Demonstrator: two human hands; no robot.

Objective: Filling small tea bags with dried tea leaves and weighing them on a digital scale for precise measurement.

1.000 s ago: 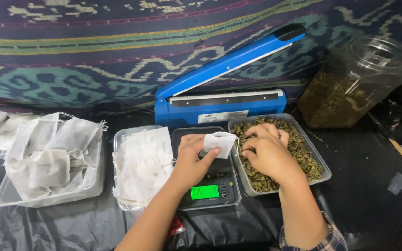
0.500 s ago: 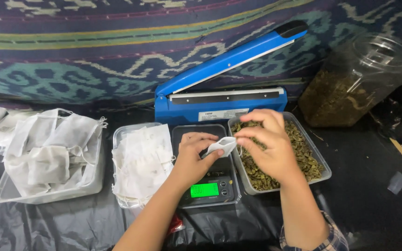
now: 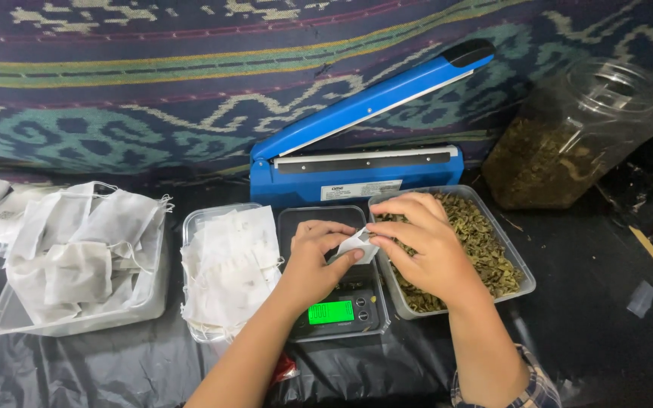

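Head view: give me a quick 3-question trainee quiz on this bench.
1. True or false: the blue heat sealer has its arm raised.
2. What do the left hand and right hand hold between them? A) small white paper pouch B) spoon C) lid
3. Which clear plastic tray lies right of the small black digital scale?

Key:
1. True.
2. A, the small white paper pouch, above the scale.
3. The clear tray of greenish dried bits.

Trays, scale on black sheet
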